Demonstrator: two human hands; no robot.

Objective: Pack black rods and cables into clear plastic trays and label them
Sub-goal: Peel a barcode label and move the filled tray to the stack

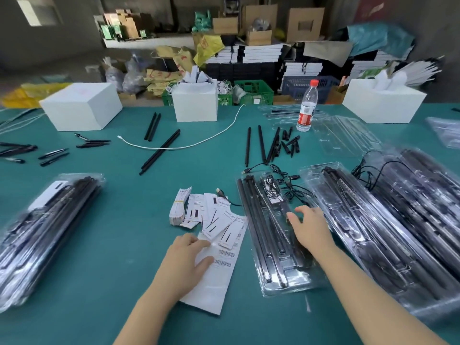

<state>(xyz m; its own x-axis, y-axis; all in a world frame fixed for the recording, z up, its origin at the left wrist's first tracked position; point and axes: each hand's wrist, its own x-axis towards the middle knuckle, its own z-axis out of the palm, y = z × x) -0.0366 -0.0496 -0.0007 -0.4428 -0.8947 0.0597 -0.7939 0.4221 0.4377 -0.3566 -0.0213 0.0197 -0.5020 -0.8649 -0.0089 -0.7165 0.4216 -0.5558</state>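
Three white boxes are standing along the far side of the teal bench, with one water bottle between the middle and right ones. One open clear plastic tray is lying in front of the person, holding long black rods side by side and a coiled black cable; more cables are trailing off its far end. The right hand is resting on this tray with fingers spread and relaxed, gripping nothing. The left hand is lying on a white barcode sheet, its fingers lightly bent on the paper; a pinch cannot be told. Just beyond are lying a loose fan of labels and one banded stack of labels. Filled trays are piling at the right, and another pile is sitting at the left. Loose rods and short black spikes are scattered farther back.
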